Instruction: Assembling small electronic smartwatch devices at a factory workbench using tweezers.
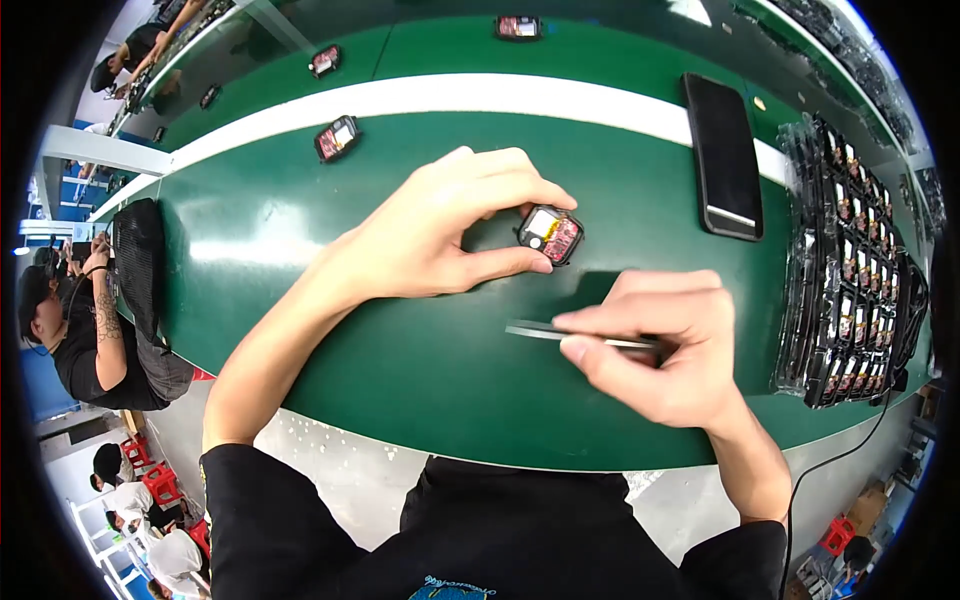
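My left hand (440, 225) is pinching an open smartwatch case (550, 236) between thumb and index finger around the middle of the tabletop (430, 370), its red circuit board facing up; I can't tell whether it is touching the surface. My right hand (665, 345) is pinching slim metal tweezers (532, 330), their blurred tips pointing left, on the near side of the case and apart from it. I'm judging the case light and stiff, with fragile parts exposed inside, so I'm favouring the black rim and avoiding pressure on the board. My left forearm is slanting in from the near left; my right is reaching in from the near right, fingers curling over. Farther out, another smartwatch unit (336, 139) is lying far left, a black phone (722, 155) is lying far right, and stacked plastic trays (795, 330) are standing right.
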`<state>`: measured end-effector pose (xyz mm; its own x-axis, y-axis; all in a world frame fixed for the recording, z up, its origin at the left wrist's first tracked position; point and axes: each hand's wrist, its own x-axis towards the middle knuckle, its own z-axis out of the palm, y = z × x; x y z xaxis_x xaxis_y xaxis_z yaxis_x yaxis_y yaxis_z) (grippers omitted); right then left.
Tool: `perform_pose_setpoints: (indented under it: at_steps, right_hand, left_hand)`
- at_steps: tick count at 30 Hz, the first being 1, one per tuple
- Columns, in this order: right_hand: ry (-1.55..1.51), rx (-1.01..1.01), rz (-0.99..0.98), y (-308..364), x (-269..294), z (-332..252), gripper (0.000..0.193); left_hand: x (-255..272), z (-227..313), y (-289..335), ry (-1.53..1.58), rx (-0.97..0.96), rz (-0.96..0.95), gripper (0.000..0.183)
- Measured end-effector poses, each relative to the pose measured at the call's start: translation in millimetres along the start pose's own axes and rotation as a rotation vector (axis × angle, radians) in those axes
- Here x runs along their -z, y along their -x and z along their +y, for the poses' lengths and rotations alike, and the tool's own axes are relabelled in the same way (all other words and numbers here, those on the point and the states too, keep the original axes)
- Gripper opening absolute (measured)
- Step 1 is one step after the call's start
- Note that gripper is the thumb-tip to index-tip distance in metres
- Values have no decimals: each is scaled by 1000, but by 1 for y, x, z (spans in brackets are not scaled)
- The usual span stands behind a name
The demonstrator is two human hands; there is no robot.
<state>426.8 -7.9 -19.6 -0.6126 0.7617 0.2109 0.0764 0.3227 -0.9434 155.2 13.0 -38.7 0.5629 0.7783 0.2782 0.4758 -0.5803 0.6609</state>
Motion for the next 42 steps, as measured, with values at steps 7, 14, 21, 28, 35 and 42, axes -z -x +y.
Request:
perform_pose_setpoints:
  at_steps: [7, 14, 21, 28, 35, 42]
  right_hand:
    - [23, -26, -58, 3, -6, 8, 16]
    - [21, -6, -59, -3, -14, 2, 10]
    - [12, -43, 39, 1, -2, 8, 9]
    - [7, -116, 62, -2, -1, 10, 11]
    - [45, -104, 78, -4, -6, 9, 11]
    - [87, -138, 163, -5, -11, 7, 11]
  left_hand:
    - [12, -41, -56, -254, -48, 202, 66]
    - [42, -97, -98, -478, 150, 271, 47]
    - [31, -32, -36, -482, -19, 137, 36]
    - [30, 26, 20, -575, 213, 148, 64]
    - [43, 18, 53, -177, 267, 19, 60]
    - [19, 28, 50, -33, 128, -55, 51]
